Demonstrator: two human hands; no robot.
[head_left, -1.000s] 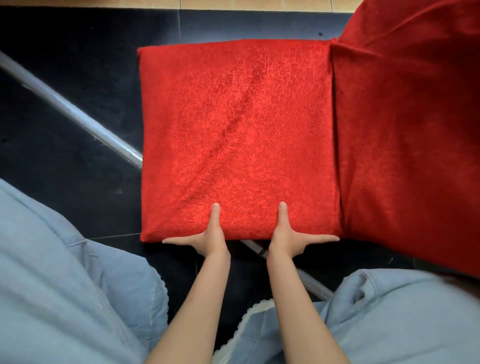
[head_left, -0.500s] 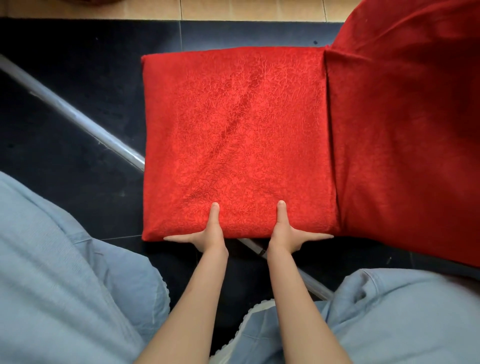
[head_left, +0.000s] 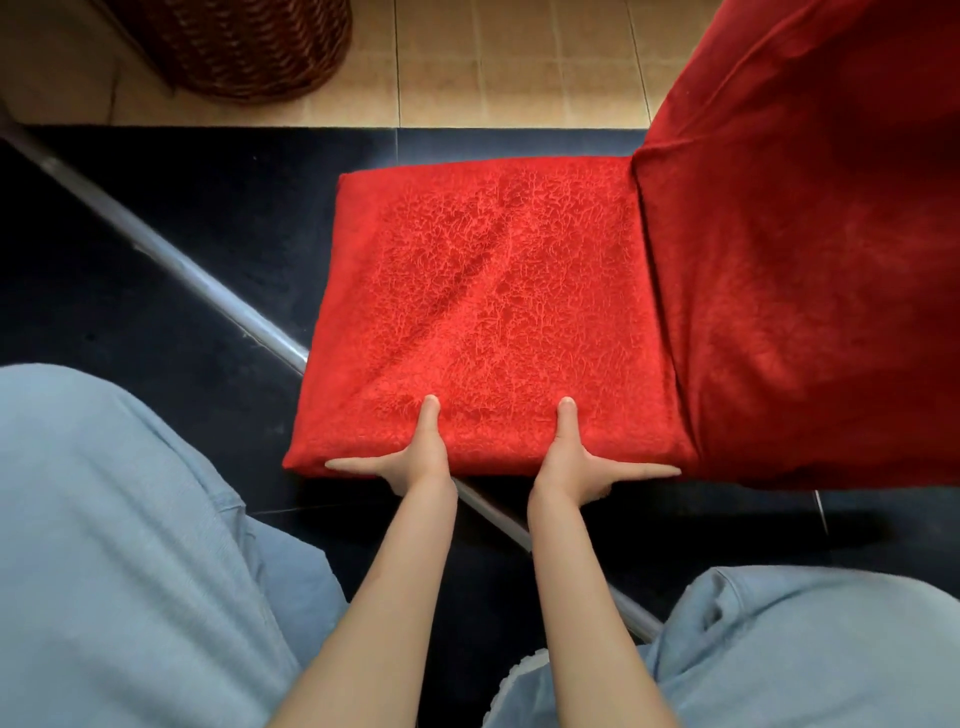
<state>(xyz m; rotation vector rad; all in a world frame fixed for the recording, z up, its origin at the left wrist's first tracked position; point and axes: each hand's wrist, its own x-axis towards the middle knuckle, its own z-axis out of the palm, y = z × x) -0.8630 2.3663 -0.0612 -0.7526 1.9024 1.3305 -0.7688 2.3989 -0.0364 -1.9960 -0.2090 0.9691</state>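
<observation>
Pinching the folded red cloth (head_left: 493, 322) at its near edge, left hand (head_left: 410, 460) and right hand (head_left: 574, 462) sit equally close.

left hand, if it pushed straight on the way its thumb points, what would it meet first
Probably just the red folded cloth it grips: the left hand would slide along its top to the far edge, dark floor beyond.

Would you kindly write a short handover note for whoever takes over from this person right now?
Left hand: grips the near edge of the red cushion, thumb on top.
Right hand: same grip, further right.
Cushion: flat over a metal bar, its right side meeting darker red fabric.
Done: both grips set.
Left: probably lifting or shifting it.
</observation>
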